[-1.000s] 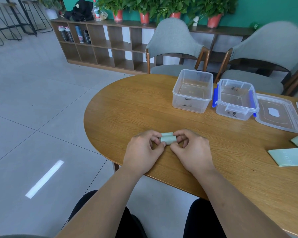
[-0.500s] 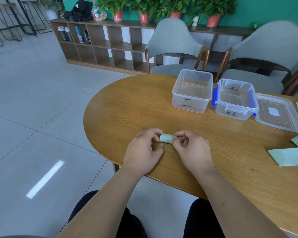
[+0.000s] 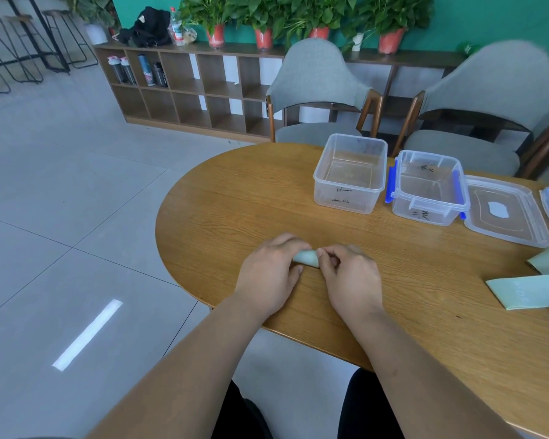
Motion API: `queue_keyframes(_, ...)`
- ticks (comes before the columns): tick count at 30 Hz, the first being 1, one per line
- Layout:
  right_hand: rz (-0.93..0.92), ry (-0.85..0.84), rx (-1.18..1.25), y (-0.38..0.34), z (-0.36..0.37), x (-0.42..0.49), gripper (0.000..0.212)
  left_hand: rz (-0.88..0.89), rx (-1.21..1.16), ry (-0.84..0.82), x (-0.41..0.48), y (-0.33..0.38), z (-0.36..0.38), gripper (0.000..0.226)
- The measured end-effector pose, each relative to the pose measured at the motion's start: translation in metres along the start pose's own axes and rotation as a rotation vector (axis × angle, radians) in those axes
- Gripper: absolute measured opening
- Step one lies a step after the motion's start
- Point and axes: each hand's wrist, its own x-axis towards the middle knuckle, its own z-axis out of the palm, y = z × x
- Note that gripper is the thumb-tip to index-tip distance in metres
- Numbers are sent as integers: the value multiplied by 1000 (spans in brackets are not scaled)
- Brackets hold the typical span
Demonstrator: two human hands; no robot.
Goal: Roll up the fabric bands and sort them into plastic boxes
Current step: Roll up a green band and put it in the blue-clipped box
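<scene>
A pale green fabric band (image 3: 306, 258), rolled into a short cylinder, lies near the front edge of the wooden table (image 3: 235, 210). My left hand (image 3: 268, 275) grips its left end and my right hand (image 3: 349, 277) pinches its right end; only the roll's middle shows between them. Two clear plastic boxes stand at the back: a plain one (image 3: 349, 174) and one with blue clips (image 3: 428, 188). Both look empty. Flat green bands (image 3: 526, 293) lie at the right edge.
Two loose lids (image 3: 504, 210) lie right of the boxes. Two grey chairs (image 3: 317, 90) stand behind the table, with a low shelf (image 3: 184, 87) and potted plants beyond. The table's rounded end drops to tiled floor on the left.
The band's loose flap has been wound in, so the roll is tighter and more covered by my fingers. Both hands stayed in the same spot.
</scene>
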Motion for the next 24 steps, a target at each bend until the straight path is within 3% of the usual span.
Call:
queue_keyframes(6,30,-14,-9,0,0,3,22,4,66,-28,11,0,-1,31)
queue_keyframes(11,77,-154,41,-2,-6,6,30,-48,-6,-34,12,3,0,29)
queue_keyframes(16,24,-324,239,-4,-35,7,45,-74,-96,-70,17,15,-11,33)
queue_keyframes(24,-76,-311,247,-9,-86,14,34,-78,-285,-124,8,44,-36,28)
